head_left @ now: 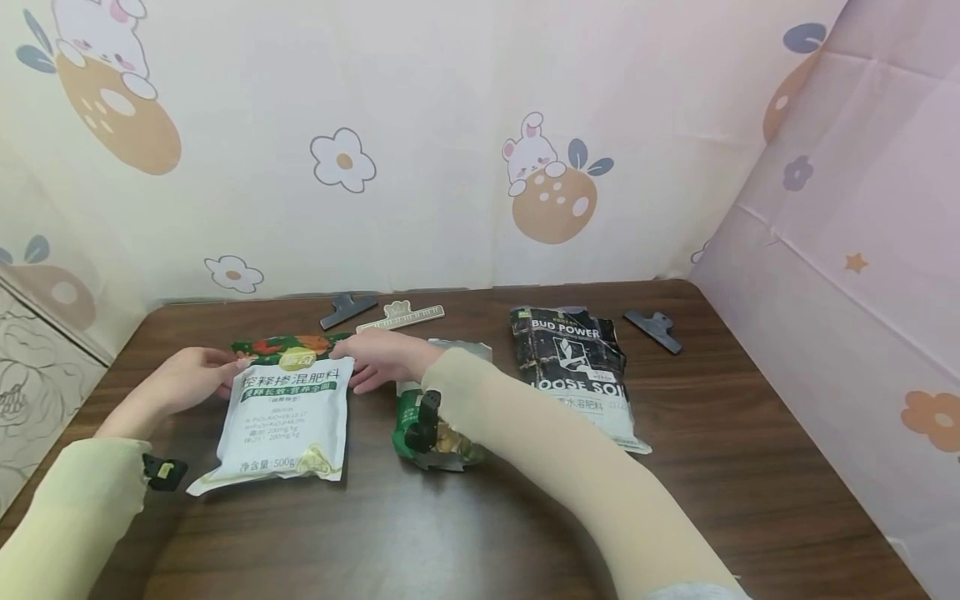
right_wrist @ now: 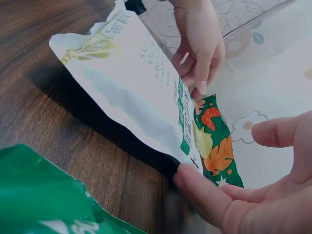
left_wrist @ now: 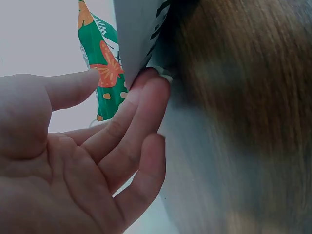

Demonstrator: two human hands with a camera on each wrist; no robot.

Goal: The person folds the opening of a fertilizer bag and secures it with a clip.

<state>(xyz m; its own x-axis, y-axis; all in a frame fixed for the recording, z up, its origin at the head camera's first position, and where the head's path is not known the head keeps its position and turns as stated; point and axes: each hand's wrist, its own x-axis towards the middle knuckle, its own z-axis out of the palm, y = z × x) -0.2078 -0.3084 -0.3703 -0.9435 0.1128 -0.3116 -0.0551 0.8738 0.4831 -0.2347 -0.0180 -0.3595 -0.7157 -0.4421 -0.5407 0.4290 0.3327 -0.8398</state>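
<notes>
A white fertilizer bag (head_left: 288, 417) with a green, leaf-printed top strip (right_wrist: 222, 151) lies at the left of the table, its top end slightly raised. My left hand (head_left: 183, 379) pinches its upper left corner, thumb in front and fingers behind in the left wrist view. At the upper right corner, my right hand (head_left: 386, 354) touches the bag's edge with its fingers; in the right wrist view its thumb stands apart from the bag. A green and silver pouch (head_left: 408, 417) lies under my right forearm, partly hidden.
A black and white bag marked LOOSE SOIL (head_left: 573, 367) lies right of centre. Along the back are a dark clip (head_left: 348, 310) and a pale ruler-like clip (head_left: 401, 316). Another dark clip (head_left: 654, 329) lies farther right. Patterned cloth (head_left: 435, 167) hangs behind the table.
</notes>
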